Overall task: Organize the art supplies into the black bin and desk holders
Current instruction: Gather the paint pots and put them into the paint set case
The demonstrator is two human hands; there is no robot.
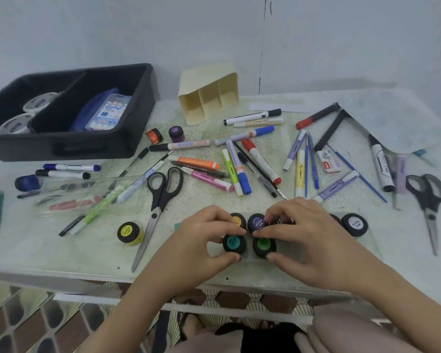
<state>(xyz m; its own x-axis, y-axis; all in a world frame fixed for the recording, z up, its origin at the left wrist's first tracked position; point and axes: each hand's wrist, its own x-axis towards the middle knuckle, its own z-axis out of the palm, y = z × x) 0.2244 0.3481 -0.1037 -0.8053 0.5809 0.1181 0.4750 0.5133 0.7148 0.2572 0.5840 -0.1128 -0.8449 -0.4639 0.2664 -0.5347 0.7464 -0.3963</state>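
**Paint Pots Gathered at Desk Edge**

Seen from above: left hand (204, 240) pinching the teal pot (234, 243) between thumb and fingertips, right hand (298, 240) gripping the green pot (264, 247) the same way, forefingers curled over a blue pot (256, 222) behind. Both pots at six o'clock on the desk (61, 250), close to its front edge, standing upright and side by side. More pots around them: a yellow-capped one (237, 220) just behind the left hand, a loose yellow pot (130, 233) at eight o'clock, a black-lidded pot (354, 224) at four o'clock, orange and purple ones near the bin.

Probably small, stiff and light, with ribbed lids offering grip; likely spillable if a lid sits loose, so best taken around the lid rim and kept upright.

Black bin (87, 146) at ten o'clock, divided in two, holding tape rolls (26, 113) on one side and a marker pack (105, 113) on the other. Cream holder (209, 98) at twelve o'clock, tipped toward the camera, its three slots empty. Markers, pens and highlighters strewn across the centre; scissors (161, 200) at seven o'clock, a second pair (428, 200) at three o'clock; a clear tray (87, 197) at nine o'clock.

Desk top pale, speckled, smooth-looking. Plain light wall behind, patterned tile floor below.
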